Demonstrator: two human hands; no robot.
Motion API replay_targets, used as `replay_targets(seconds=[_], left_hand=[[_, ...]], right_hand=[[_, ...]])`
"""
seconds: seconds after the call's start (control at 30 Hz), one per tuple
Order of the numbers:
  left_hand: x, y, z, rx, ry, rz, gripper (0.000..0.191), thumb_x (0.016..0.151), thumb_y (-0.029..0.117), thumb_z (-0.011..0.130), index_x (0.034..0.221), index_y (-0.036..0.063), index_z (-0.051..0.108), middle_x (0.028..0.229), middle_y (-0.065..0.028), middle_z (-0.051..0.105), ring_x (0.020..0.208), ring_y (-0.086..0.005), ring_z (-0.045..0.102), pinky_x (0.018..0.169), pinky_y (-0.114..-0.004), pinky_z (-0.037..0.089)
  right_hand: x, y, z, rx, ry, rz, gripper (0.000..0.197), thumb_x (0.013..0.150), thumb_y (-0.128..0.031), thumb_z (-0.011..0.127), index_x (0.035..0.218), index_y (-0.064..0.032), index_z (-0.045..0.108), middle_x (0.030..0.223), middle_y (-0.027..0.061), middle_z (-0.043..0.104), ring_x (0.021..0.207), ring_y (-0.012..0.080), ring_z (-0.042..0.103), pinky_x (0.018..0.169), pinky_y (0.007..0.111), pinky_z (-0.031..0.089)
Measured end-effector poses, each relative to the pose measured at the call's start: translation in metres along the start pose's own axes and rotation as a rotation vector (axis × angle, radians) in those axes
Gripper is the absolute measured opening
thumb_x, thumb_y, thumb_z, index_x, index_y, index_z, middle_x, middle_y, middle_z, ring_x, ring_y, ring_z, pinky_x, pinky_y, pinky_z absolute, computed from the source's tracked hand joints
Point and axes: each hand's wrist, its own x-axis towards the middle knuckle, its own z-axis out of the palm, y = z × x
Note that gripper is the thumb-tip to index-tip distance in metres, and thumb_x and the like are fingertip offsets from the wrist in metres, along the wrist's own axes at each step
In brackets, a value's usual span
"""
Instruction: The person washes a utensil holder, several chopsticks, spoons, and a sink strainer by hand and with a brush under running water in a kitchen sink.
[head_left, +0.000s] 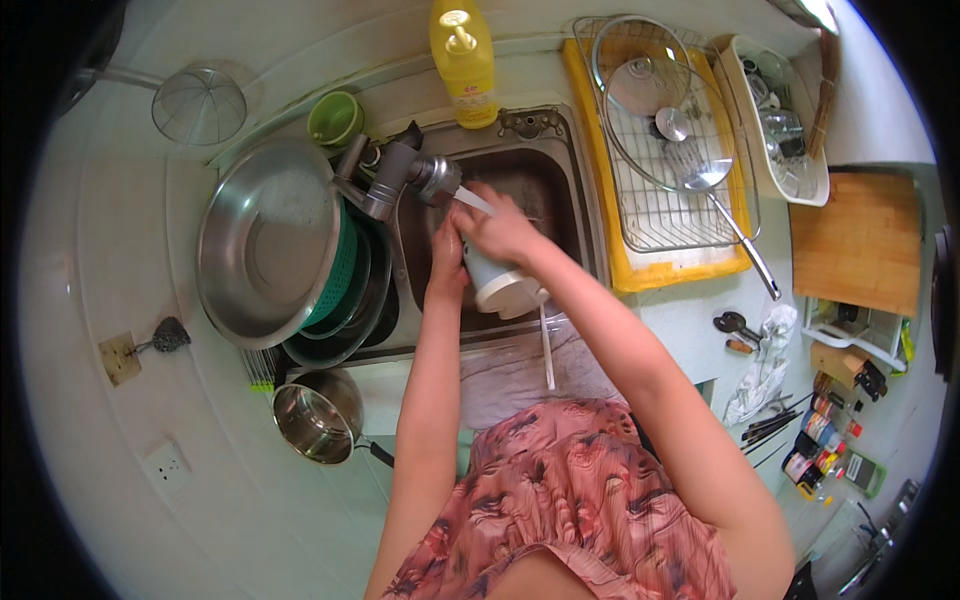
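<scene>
Over the steel sink (551, 172), my left hand (448, 259) and my right hand (501, 225) are both around a light-coloured cylindrical container (491, 274) with a whitish end, which lies tilted. The left hand grips its left side; the right is across its upper part. Water runs from the faucet (439, 180) onto or beside my right hand. A white cord or strap (547, 349) hangs from the container over the sink's front edge. What lies under my fingers is hidden.
Left of the sink are a steel basin (259, 247) on a green colander and a saucepan (315, 420). Behind stands a yellow pump bottle (472, 82). A wire rack (637, 217) with glass lids is at the right, near a cutting board (855, 240).
</scene>
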Motion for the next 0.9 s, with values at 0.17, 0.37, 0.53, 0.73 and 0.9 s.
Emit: replay_targets(seconds=[0.17, 0.37, 0.53, 0.73, 0.9], left_hand=[[-0.027, 0.018, 0.036, -0.166, -0.212, -0.159, 0.047, 0.095, 0.045, 0.04, 0.123, 0.0096, 0.05, 0.108, -0.0094, 0.06, 0.093, -0.0229, 0.061, 0.082, -0.037, 0.051], [0.009, 0.016, -0.008, -0.071, -0.192, -0.314, 0.047, 0.094, 0.046, 0.04, 0.121, 0.0089, 0.051, 0.111, -0.0092, 0.06, 0.094, -0.022, 0.062, 0.081, -0.038, 0.051], [-0.038, 0.035, 0.043, -0.111, -0.176, -0.13, 0.056, 0.095, 0.049, 0.036, 0.128, 0.004, 0.045, 0.122, -0.0113, 0.054, 0.11, -0.024, 0.054, 0.091, -0.039, 0.047], [-0.052, 0.018, 0.041, 1.058, 0.281, 0.318, 0.057, 0.094, 0.043, 0.038, 0.128, -0.0017, 0.043, 0.122, -0.0199, 0.054, 0.113, -0.033, 0.052, 0.094, -0.039, 0.04], [-0.046, 0.035, 0.06, 1.371, 0.276, 0.467, 0.058, 0.093, 0.043, 0.036, 0.131, -0.0014, 0.039, 0.129, -0.0262, 0.045, 0.123, -0.0374, 0.04, 0.099, -0.04, 0.034]], right_hand=[[0.017, 0.038, -0.024, 0.627, -0.102, 0.243, 0.047, 0.082, -0.043, 0.058, 0.106, -0.0035, 0.064, 0.1, 0.0138, 0.065, 0.092, 0.0228, 0.061, 0.084, 0.032, 0.044], [0.021, 0.048, 0.01, 1.111, 0.212, 0.479, 0.036, 0.08, -0.03, 0.067, 0.092, 0.003, 0.064, 0.079, 0.0067, 0.064, 0.065, 0.013, 0.058, 0.061, 0.028, 0.047], [0.028, 0.089, 0.028, 1.105, 0.352, 0.761, 0.053, 0.069, -0.035, 0.074, 0.099, 0.007, 0.065, 0.094, 0.0169, 0.067, 0.082, 0.0221, 0.064, 0.074, 0.033, 0.048], [0.025, 0.099, 0.049, 0.931, 0.667, 1.178, 0.06, 0.066, -0.043, 0.074, 0.094, 0.0086, 0.065, 0.103, 0.0215, 0.064, 0.098, 0.0279, 0.06, 0.083, 0.037, 0.045], [-0.01, 0.073, 0.026, 0.851, 0.629, 1.047, 0.052, 0.073, -0.046, 0.067, 0.084, 0.0054, 0.067, 0.09, 0.0214, 0.066, 0.088, 0.0306, 0.063, 0.081, 0.039, 0.046]])
